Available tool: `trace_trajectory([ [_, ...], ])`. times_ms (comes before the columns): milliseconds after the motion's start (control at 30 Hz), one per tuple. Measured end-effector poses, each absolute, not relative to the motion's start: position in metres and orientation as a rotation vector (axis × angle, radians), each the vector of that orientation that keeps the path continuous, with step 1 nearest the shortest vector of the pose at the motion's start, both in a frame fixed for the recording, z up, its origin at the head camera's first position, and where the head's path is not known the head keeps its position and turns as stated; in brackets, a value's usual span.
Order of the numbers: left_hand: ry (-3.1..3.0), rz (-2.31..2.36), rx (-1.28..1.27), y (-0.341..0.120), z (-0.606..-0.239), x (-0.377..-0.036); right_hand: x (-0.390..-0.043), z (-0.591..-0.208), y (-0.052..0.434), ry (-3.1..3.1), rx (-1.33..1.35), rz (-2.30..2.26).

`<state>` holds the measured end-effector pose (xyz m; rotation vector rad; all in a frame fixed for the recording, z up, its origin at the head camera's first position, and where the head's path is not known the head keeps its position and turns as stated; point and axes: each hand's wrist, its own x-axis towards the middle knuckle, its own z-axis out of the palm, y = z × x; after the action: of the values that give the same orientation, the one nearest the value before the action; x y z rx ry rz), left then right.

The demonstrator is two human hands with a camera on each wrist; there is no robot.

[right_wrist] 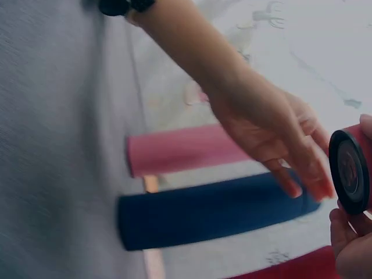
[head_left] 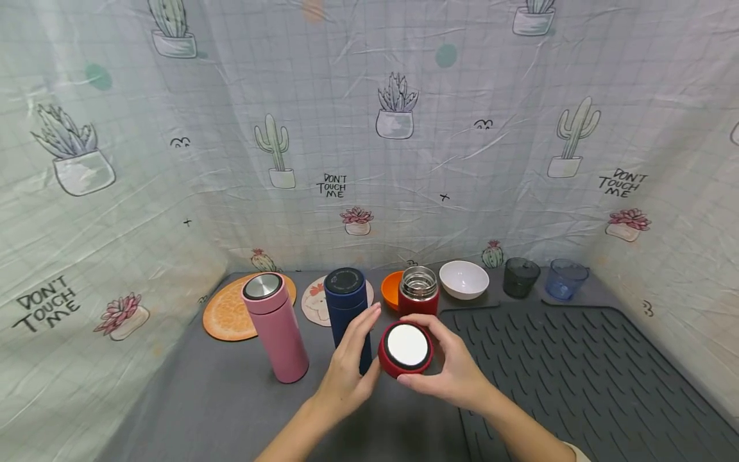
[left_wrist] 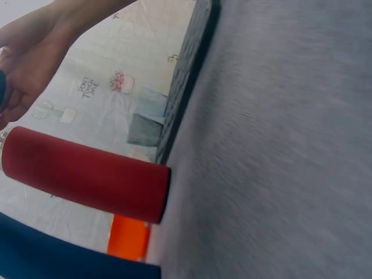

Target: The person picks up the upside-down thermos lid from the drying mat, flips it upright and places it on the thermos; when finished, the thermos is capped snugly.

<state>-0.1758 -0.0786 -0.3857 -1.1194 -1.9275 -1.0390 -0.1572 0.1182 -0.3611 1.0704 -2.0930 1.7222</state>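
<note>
My right hand [head_left: 447, 366] grips a red bottle lid [head_left: 407, 346] between thumb and fingers, its pale round face turned up. My left hand [head_left: 349, 369] is beside the lid with fingers extended, in front of the navy bottle [head_left: 346, 301]. In the right wrist view, the left hand's fingertips [right_wrist: 322, 189] are close to the black-rimmed lid [right_wrist: 351, 168]. Behind the right hand stands the red bottle [head_left: 418, 305], uncapped, its steel mouth showing; its full body [left_wrist: 87, 171] appears in the left wrist view. A pink bottle [head_left: 281, 340] with a steel-topped cap stands at left.
An orange-slice mat [head_left: 225, 314] and a round cartoon mat [head_left: 314, 305] lie behind the bottles. Farther back are an orange dish [head_left: 390, 289], a white bowl [head_left: 464, 280], a dark cup [head_left: 521, 279] and a blue cup [head_left: 564, 280]. A ridged black mat [head_left: 554, 359] covers the right side.
</note>
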Motion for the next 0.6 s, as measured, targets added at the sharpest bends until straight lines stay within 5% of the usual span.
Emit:
trace_trajectory([
  [600, -2.172, -1.599, -0.961, -0.024, -0.393, -0.227, -0.194, -0.315, 0.123, -1.835, 0.833, 1.598],
])
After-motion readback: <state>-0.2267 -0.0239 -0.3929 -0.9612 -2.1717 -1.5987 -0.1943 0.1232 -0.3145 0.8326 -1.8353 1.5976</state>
